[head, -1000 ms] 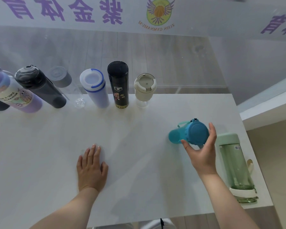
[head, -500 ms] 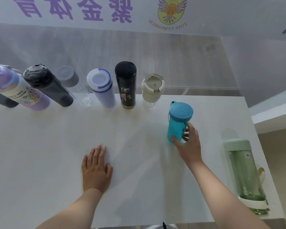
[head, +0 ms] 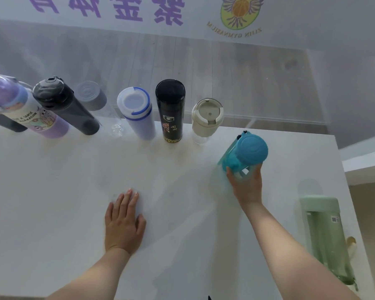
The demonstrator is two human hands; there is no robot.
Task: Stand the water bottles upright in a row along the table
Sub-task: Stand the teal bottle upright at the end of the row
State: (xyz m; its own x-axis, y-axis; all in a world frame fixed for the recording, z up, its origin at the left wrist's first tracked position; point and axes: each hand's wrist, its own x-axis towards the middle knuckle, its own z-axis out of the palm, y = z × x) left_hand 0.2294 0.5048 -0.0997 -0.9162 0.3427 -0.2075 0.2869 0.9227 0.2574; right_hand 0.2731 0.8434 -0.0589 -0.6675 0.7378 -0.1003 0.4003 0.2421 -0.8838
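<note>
Several bottles stand upright in a row along the far edge of the white table [head: 52, 191]: a purple one [head: 20, 105], a dark grey one [head: 63, 107], a clear one with a grey cap [head: 91, 98], a white-and-blue one [head: 136, 113], a black one [head: 170, 109] and a cream-lidded clear one [head: 207, 119]. My right hand [head: 246, 185] grips a blue bottle [head: 247, 153], blurred, just right of the cream-lidded one. My left hand [head: 122, 221] lies flat on the table, fingers apart. A pale green bottle [head: 325, 239] lies on its side near the right edge.
Behind the row rises a glass panel with purple lettering and a round logo [head: 240, 14]. The table's right edge [head: 346, 191] runs close to the green bottle. A dark bottle [head: 0, 122] is partly hidden at the far left.
My right hand has carried the blue bottle from the table's right part up to the row's right end beside the cream-lidded bottle. The left hand has stayed flat.
</note>
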